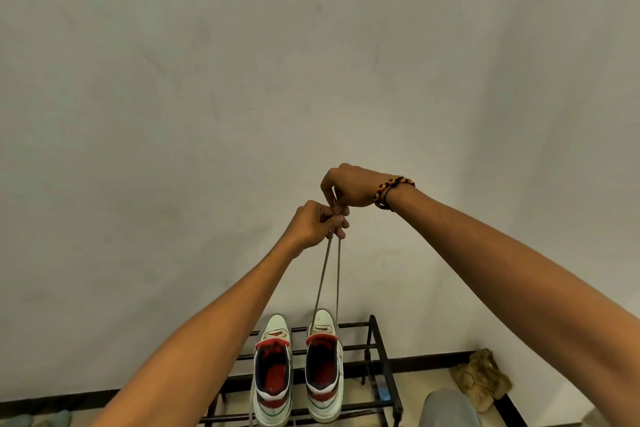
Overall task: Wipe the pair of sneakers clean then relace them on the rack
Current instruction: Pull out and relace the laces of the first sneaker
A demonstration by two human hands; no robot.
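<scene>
Both hands meet high above the rack (pixel 377 347), the left hand (pixel 313 224) and right hand (pixel 346 185) each pinching an end of the lace (pixel 337 274), whose two strands run taut straight down to the right sneaker (pixel 324 367), the left sneaker (pixel 272 371) standing just beside it.

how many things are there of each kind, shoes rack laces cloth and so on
sneakers: 2, one and another
rack: 1
lace, both strands pinched by the left hand and right hand: 1
cloth on the floor: 1
bracelet: 1
total: 6
</scene>
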